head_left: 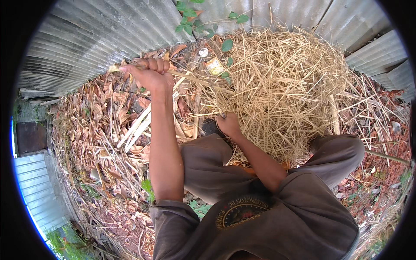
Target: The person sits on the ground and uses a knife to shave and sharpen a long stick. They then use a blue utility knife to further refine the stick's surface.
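My left hand (149, 73) is raised far out in front, fist closed around a long pale dry stalk (197, 80) that runs right toward the straw pile. My right hand (228, 123) is lower, near my left knee, fingers closed on straw at the near edge of a big heap of dry straw (286, 82). A dark object (211, 127) lies just left of that hand, mostly hidden. I am crouched, with my knees on either side of the heap's near edge.
A corrugated metal fence (99, 34) curves behind the heap. Dry brown leaves and split cane strips (136, 125) cover the ground at left. A green vine (190, 19) hangs by the fence. Reddish soil (381, 169) lies at right.
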`<state>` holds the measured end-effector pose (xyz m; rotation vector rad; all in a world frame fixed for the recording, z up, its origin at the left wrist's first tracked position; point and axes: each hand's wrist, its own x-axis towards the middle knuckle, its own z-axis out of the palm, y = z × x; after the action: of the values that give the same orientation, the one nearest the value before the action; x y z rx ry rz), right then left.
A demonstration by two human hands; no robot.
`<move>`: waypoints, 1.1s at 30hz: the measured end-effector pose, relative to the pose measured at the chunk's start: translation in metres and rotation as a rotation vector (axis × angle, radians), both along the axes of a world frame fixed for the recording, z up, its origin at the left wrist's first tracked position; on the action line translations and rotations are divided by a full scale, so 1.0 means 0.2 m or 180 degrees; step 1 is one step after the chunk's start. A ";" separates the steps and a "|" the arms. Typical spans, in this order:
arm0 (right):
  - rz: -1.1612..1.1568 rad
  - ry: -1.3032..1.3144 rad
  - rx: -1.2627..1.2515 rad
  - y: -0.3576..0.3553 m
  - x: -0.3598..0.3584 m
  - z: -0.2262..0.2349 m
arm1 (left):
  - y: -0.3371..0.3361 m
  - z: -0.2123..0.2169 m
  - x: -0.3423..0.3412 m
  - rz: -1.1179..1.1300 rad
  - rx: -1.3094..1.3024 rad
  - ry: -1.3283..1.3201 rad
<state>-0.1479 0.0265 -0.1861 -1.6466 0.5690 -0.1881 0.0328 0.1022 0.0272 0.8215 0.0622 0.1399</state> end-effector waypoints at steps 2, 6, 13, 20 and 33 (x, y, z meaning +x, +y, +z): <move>-0.0022 0.0063 0.0144 -0.02 0.00 0.15 | 0.02 -0.02 -0.01 0.0094 -0.0050 0.0023; -0.0118 -0.0315 -0.0459 -0.04 -0.04 0.05 | -0.14 0.03 -0.07 -0.0181 0.0085 0.0000; 0.0344 -0.0038 -0.0255 -0.16 -0.11 0.23 | -0.15 0.02 -0.08 -0.0337 0.0152 -0.0164; -0.0041 0.1426 0.0499 -0.31 -0.32 -0.27 | -0.22 0.10 -0.05 -0.0310 0.0075 -0.0012; -0.0188 -0.0028 0.0541 0.13 -0.03 0.06 | -0.12 0.01 -0.07 0.0563 0.0434 0.0168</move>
<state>-0.1536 0.0524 -0.1742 -1.4649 0.6108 -0.1850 0.0194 0.0791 0.0290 0.9557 0.1768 0.2919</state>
